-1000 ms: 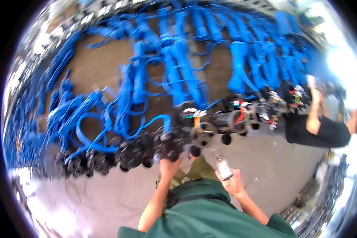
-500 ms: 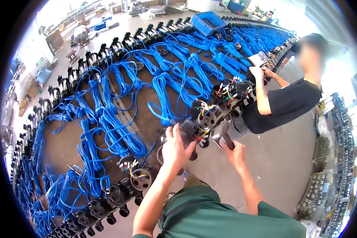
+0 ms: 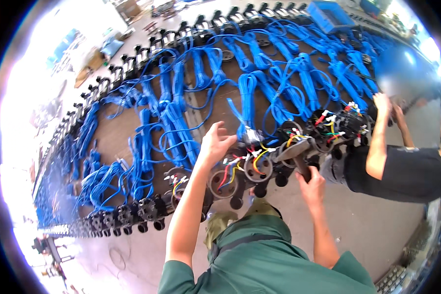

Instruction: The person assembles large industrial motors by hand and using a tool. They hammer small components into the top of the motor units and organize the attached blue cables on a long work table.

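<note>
My left hand (image 3: 215,144) rests with fingers spread on a dark round motor unit (image 3: 252,169) whose red, yellow and white wires stick out of its open end. My right hand (image 3: 311,182) is closed on the handle of a grey power tool (image 3: 294,153) whose nose lies against the same row of units. Blue coiled cables (image 3: 247,95) run from the units across the brown table (image 3: 117,142).
A co-worker in a black shirt (image 3: 397,169) stands at my right, one hand (image 3: 382,103) on the neighbouring units (image 3: 345,125). More black units (image 3: 132,213) line the table's near edge and the far edge (image 3: 181,34). A blue crate (image 3: 330,14) sits far back.
The view has swung so the table now fills the upper part. My left hand has settled on the wired unit and my right hand has brought the tool against the row.
</note>
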Demonstrator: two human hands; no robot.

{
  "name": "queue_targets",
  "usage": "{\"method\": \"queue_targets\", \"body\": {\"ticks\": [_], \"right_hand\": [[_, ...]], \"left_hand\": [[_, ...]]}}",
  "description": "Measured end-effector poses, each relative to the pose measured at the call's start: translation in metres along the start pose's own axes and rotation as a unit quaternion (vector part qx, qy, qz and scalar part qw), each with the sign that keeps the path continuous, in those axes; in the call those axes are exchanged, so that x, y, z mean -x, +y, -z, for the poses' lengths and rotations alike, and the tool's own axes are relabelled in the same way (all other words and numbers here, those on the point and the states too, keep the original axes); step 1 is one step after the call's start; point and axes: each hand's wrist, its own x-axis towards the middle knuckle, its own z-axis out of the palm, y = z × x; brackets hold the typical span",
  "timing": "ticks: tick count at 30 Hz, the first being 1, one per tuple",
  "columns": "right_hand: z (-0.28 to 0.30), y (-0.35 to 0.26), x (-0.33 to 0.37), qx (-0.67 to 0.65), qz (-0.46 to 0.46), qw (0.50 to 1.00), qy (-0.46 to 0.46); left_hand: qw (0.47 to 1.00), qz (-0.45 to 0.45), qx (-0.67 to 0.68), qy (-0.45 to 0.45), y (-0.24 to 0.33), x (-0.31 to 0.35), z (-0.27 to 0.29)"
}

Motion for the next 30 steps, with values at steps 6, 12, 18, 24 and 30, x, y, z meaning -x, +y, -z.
{"method": "queue_targets", "body": {"ticks": [6, 12, 18, 24, 30], "right_hand": [[0.008, -0.005, 0.005, 0.1, 0.075, 0.992, 0.013], [0.006, -0.096, -0.002, 0.077, 0.23, 0.962, 0.125], [-0.086, -0.173, 0.015, -0.238, 0.198, 0.923, -0.229], [-0.206, -0.235, -0.01, -0.362, -0.168, 0.661, -0.635], [-0.264, -0.222, -0.008, -0.488, -0.245, 0.515, -0.661]], "left_hand": [[0.885, 0.213, -0.413, -0.001, -0.078, 0.012, 0.138], [0.883, 0.343, -0.312, -0.071, -0.124, 0.031, 0.148], [0.958, 0.068, -0.214, 0.179, -0.111, 0.071, 0.144], [0.97, -0.017, 0.131, 0.204, -0.075, 0.166, 0.116], [0.925, -0.047, 0.257, 0.275, -0.083, 0.179, 0.102]]}}
